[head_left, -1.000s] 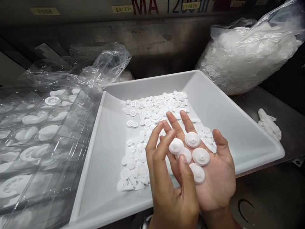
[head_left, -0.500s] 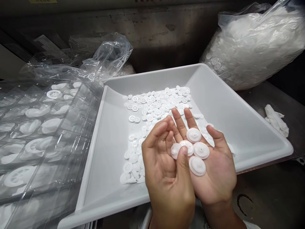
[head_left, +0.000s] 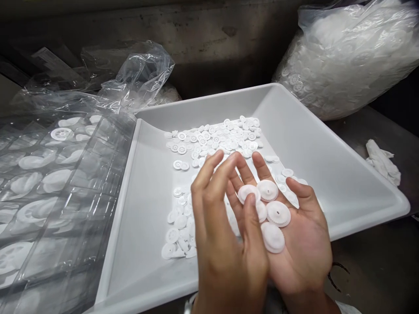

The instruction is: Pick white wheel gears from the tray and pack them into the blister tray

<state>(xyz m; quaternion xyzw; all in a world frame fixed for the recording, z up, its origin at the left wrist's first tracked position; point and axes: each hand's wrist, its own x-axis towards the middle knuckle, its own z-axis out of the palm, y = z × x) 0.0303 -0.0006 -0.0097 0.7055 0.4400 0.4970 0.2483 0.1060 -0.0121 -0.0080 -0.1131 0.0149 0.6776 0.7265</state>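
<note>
On the upturned palm of my right hand (head_left: 301, 244) lie several white plastic gears (head_left: 278, 213), round and finely toothed at the rim. My left hand (head_left: 225, 244) is beside it, its fingers stretched out and apart. The left thumb rests against the gears on the right palm and hides part of them. Both hands are over the near side of a grey tray (head_left: 147, 209). Many loose white gears (head_left: 176, 222) are spread across the tray's floor, some hidden behind my hands.
Clear plastic blister trays (head_left: 59, 192) with white gears in their pockets stand at the left. Behind them is a crumpled clear bag (head_left: 140, 74). A full bag of white gears (head_left: 353, 65) leans at the back right. A white crumpled cloth or glove (head_left: 382, 161) lies right of the tray.
My left hand has turned so more of its back shows, and its fingers have straightened. The gears on my right palm have shifted, one sliding further up beside the top one.
</note>
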